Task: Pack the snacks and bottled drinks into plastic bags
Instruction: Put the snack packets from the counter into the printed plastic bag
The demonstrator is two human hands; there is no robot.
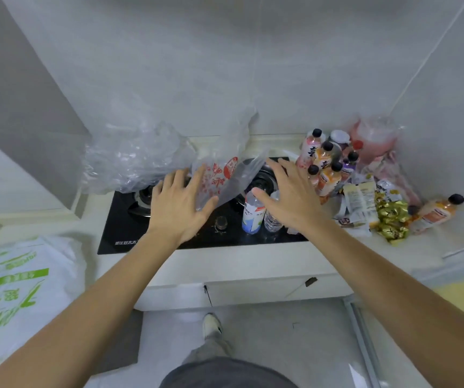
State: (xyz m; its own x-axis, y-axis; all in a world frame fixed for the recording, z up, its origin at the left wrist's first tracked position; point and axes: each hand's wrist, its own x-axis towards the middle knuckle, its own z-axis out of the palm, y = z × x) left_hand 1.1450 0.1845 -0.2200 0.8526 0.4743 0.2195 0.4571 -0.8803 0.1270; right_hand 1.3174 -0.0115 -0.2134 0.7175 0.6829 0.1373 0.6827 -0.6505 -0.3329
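the printed white bag (pixel 15 289) lies nearest, at the left. both hands, left (pixel 177 203) and right (pixel 289 197), reach out spread and hold nothing, the left touching a clear bag (pixel 219 175) over the stove (pixel 118 219). packing looks barely begun: bottles (pixel 326 163) and snacks (pixel 376 208) crowd the far right worktop (pixel 426 242), unpacked.

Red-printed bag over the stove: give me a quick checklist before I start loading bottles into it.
1. Red-printed bag mouth open: cannot tell.
2. Left hand touching bag: ok, fingers spread.
3. Right hand free to grab: ok, holds nothing.
4. Two water bottles upright on stove: ok.
5. Orange bottle at far right standing: not ok, on its side.
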